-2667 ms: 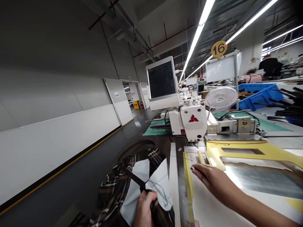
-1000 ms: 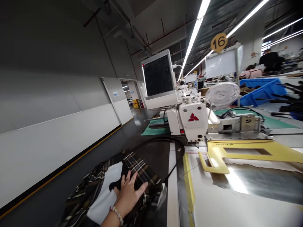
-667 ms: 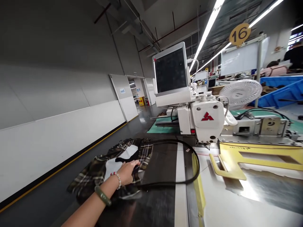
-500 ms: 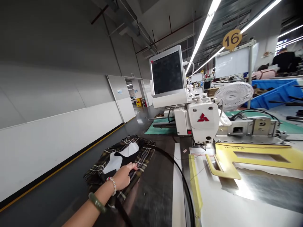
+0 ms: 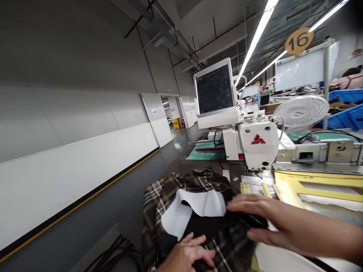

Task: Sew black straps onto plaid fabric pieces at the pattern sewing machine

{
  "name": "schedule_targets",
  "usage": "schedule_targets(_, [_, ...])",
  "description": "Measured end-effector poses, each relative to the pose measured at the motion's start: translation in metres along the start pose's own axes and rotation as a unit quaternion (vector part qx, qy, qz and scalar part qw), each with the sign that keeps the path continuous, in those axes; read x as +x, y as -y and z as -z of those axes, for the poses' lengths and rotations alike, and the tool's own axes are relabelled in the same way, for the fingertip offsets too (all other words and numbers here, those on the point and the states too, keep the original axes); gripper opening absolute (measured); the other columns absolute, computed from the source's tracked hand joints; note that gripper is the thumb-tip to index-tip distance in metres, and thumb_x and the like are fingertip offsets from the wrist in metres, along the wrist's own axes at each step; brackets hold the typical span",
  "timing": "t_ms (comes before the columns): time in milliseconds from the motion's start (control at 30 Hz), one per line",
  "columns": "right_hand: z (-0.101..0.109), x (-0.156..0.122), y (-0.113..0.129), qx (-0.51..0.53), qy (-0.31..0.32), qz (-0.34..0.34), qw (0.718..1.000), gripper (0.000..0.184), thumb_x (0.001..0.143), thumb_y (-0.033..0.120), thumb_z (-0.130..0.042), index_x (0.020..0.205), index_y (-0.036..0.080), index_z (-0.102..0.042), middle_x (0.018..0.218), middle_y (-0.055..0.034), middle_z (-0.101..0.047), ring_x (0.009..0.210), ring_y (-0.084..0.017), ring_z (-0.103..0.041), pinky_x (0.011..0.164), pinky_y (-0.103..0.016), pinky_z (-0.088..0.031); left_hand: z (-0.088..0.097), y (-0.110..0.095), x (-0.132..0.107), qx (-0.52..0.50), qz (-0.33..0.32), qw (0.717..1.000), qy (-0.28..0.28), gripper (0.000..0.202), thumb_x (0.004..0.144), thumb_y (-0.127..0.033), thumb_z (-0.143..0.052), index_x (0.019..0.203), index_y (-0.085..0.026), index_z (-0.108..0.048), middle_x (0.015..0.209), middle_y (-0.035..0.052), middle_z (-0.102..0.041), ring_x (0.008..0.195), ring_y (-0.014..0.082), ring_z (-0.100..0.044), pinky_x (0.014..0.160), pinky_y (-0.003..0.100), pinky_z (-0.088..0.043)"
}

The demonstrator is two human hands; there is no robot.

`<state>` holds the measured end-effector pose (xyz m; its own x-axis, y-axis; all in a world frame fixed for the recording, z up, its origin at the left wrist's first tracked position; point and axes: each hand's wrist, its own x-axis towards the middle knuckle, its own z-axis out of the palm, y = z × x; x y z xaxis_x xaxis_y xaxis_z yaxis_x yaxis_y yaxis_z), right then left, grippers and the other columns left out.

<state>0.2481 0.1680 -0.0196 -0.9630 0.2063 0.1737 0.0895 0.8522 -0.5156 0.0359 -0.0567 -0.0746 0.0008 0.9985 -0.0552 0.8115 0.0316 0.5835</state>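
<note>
Plaid cloth is laid short of the sewing machine, its white panel exposed; the left hand is splayed on it, the blurred right hand parted at its edge. Handling is judged unfinished.

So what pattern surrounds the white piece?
Plaid cloth, brown and black with pale lines, best in the head view.

In front of the sewing machine and to its left lies the garment, with the left hand on its near part and the right hand at its right side. The template frame lies in front of the machine and to its right; the monitor stands above it, leftward. Behind it, to the right, are the fan and, farther right, the bin.
</note>
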Motion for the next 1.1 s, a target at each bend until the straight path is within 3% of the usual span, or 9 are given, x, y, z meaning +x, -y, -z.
schedule_targets(100, [-0.014, 0.042, -0.001, -0.059, 0.087, -0.006, 0.994, 0.061, 0.078, 0.042, -0.057, 0.134, 0.02, -0.046, 0.14, -0.0105, -0.043, 0.132, -0.03, -0.032, 0.111, -0.05, -0.02, -0.001, -0.003, 0.001, -0.014, 0.037, 0.99, -0.135, 0.04, 0.062, -0.006, -0.039, 0.089, -0.021, -0.064, 0.094, 0.0012, -0.07, 0.098, 0.0189, -0.062, 0.096, 0.035, -0.043])
schedule_targets(200, [-0.031, 0.052, -0.011, -0.041, 0.107, -0.048, 0.992, 0.07, 0.079, 0.055, -0.051, 0.137, 0.016, -0.042, 0.142, -0.0146, -0.039, 0.132, -0.032, -0.032, 0.11, -0.054, -0.019, 0.009, 0.009, 0.006, 0.131, 0.075, 0.953, -0.262, 0.033, 0.069, -0.01, -0.045, 0.097, -0.018, -0.061, 0.111, 0.0084, -0.062, 0.104, 0.0228, -0.056, 0.095, 0.038, -0.042])
schedule_targets(300, [-0.041, 0.038, -0.015, -0.038, 0.116, -0.058, 0.991, 0.094, 0.067, 0.068, -0.057, 0.141, 0.015, -0.033, 0.147, -0.015, -0.028, 0.136, -0.032, -0.024, 0.112, -0.052, -0.016, 0.028, 0.029, 0.015, 0.245, 0.132, 0.918, -0.283, 0.046, 0.074, -0.022, -0.057, 0.12, -0.018, -0.053, 0.133, 0.012, -0.047, 0.124, 0.0295, -0.04, 0.105, 0.047, -0.027])
schedule_targets(367, [-0.045, 0.027, -0.013, -0.054, 0.112, -0.069, 0.99, 0.1, 0.063, 0.066, -0.063, 0.143, 0.016, -0.029, 0.149, -0.0142, -0.022, 0.137, -0.032, -0.021, 0.113, -0.051, -0.016, 0.041, 0.041, 0.019, 0.249, 0.16, 0.918, -0.264, 0.054, 0.071, -0.029, -0.066, 0.123, -0.019, -0.052, 0.126, 0.0102, -0.054, 0.118, 0.0283, -0.047, 0.101, 0.043, -0.034])
schedule_targets(500, [-0.055, 0.017, -0.018, -0.045, 0.049, -0.068, 0.995, 0.063, 0.081, 0.056, -0.047, 0.135, 0.024, -0.045, 0.143, -0.0099, -0.038, 0.132, -0.028, -0.034, 0.11, -0.045, -0.028, 0.065, 0.055, 0.013, 0.244, 0.172, 0.92, -0.255, 0.021, 0.069, -0.025, -0.068, 0.09, -0.024, -0.065, 0.087, -0.0002, -0.068, 0.084, 0.0202, -0.062, 0.077, 0.028, -0.046])
schedule_targets(633, [-0.063, 0.013, -0.032, 0.047, -0.005, -0.038, 0.998, 0.055, 0.088, 0.057, -0.034, 0.126, 0.023, -0.057, 0.134, -0.0081, -0.05, 0.128, -0.025, -0.04, 0.109, -0.04, -0.032, 0.076, 0.053, -0.019, 0.267, 0.193, 0.877, -0.351, 0.009, 0.076, -0.018, -0.053, 0.071, -0.022, -0.06, 0.075, -0.001, -0.064, 0.072, 0.0177, -0.059, 0.073, 0.028, -0.041])
schedule_targets(767, [-0.057, 0.006, -0.04, 0.17, -0.122, -0.11, 0.972, 0.06, 0.086, 0.061, -0.032, 0.111, 0.02, -0.067, 0.117, -0.0089, -0.064, 0.115, -0.028, -0.054, 0.101, -0.038, -0.042, 0.066, 0.047, -0.059, 0.282, 0.2, 0.804, -0.483, 0.018, 0.082, -0.026, -0.041, 0.081, -0.022, -0.059, 0.076, 0.0028, -0.06, 0.072, 0.0188, -0.055, 0.074, 0.03, -0.041])
schedule_targets(900, [-0.049, -0.004, -0.043, 0.224, -0.299, -0.237, 0.897, 0.057, 0.083, 0.063, -0.035, 0.107, 0.023, -0.068, 0.107, -0.0075, -0.068, 0.11, -0.031, -0.057, 0.089, -0.04, -0.052, 0.036, 0.045, -0.079, 0.256, 0.162, 0.762, -0.572, 0.016, 0.074, -0.027, -0.046, 0.076, -0.024, -0.061, 0.067, 0.0001, -0.055, 0.065, 0.0185, -0.055, 0.07, 0.029, -0.044])
schedule_targets(1100, [-0.059, -0.011, -0.042, 0.144, -0.275, -0.095, 0.946, 0.039, 0.077, 0.052, -0.055, 0.103, 0.026, -0.068, 0.111, -0.006, -0.065, 0.107, -0.027, -0.058, 0.093, -0.038, -0.049, 0.006, 0.044, -0.086, 0.093, 0.262, 0.759, -0.588, 0.027, 0.073, -0.033, -0.05, 0.093, -0.025, -0.065, 0.074, -0.0008, -0.06, 0.072, 0.0193, -0.061, 0.067, 0.026, -0.048])
